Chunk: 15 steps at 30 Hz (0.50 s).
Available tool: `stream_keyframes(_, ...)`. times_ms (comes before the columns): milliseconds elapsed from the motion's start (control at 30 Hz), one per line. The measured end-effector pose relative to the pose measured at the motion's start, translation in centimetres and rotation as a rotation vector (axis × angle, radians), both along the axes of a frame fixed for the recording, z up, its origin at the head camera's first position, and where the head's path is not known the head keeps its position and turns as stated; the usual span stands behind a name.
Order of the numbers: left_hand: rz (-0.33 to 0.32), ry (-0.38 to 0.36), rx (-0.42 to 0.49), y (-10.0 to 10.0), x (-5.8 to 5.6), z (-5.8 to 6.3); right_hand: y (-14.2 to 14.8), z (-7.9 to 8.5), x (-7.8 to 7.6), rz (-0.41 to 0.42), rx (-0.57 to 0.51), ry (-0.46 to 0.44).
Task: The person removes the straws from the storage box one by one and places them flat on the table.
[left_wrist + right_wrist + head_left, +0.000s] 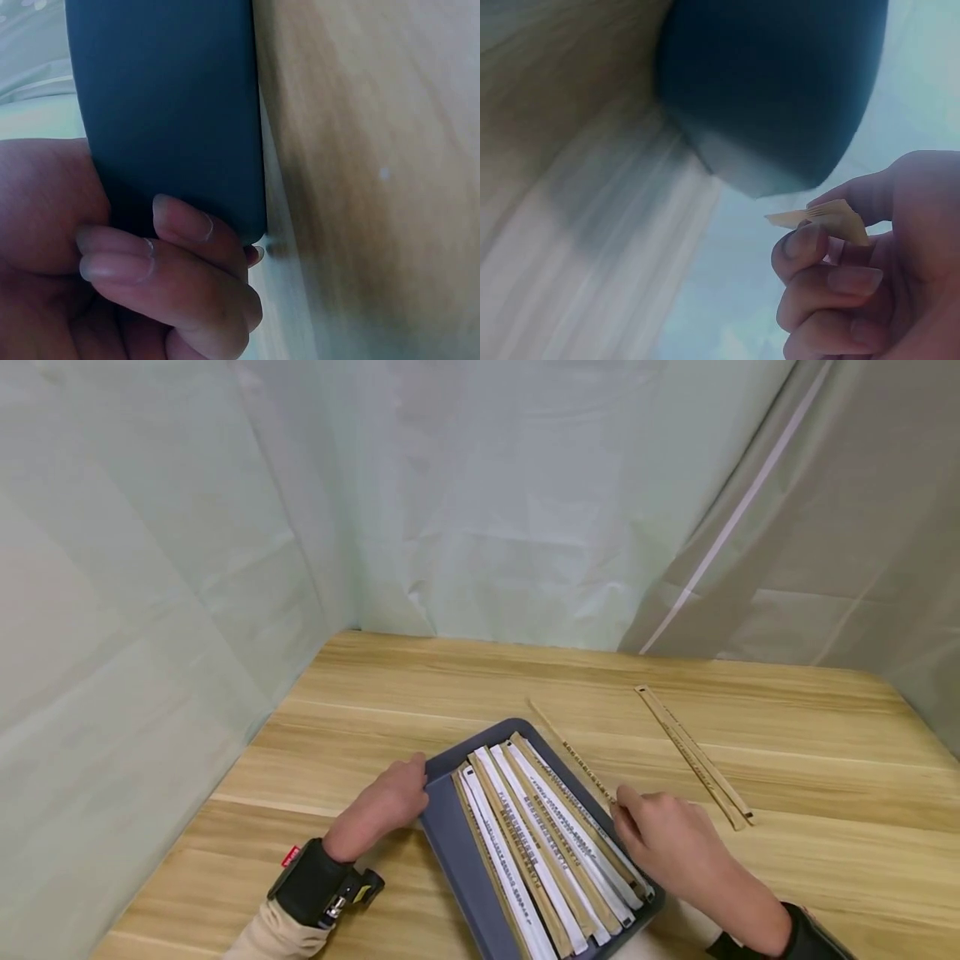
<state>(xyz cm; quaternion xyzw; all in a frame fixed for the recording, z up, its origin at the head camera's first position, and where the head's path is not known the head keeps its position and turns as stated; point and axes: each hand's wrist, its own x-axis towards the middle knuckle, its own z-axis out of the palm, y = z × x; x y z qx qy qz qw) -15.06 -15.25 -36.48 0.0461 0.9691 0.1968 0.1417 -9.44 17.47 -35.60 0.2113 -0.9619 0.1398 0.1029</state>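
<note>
A dark grey tray [448,847] sits slanted at the front of the table, with several long, narrow white and brown paper sleeves [536,827], like chopstick sleeves, lying side by side in it. At the tray's far left corner my left hand [390,795] grips the rim; the left wrist view shows its fingers [202,292] curled against the tray's wall. Just beyond the right rim, my right hand [671,839] pinches one end of a brown paper chopstick sleeve [573,753] between thumb and forefinger. Its folded end [836,219] shows in the right wrist view. Whether it contains chopsticks cannot be seen.
Two more brown sleeves [697,760] lie close together on the wooden table [825,735], right of the tray. Pale cloth curtains [495,527] hang behind the table and along its left side.
</note>
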Motion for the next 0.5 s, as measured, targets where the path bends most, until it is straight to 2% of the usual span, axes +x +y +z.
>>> stream_keyframes(167,-0.001,-0.001,-0.001,-0.1,0.0,0.1,1.1,-0.3,-0.4,-0.033,0.003,-0.017)
stream_keyframes(367,0.0,-0.006,0.009,-0.1,0.0,0.0,2.6,-0.5,-1.1,-0.1,0.019,-0.129)
stream_keyframes(500,0.005,-0.011,0.016,-0.2,0.0,0.0,3.5,-0.7,-1.6,-0.148,0.036,-0.171)
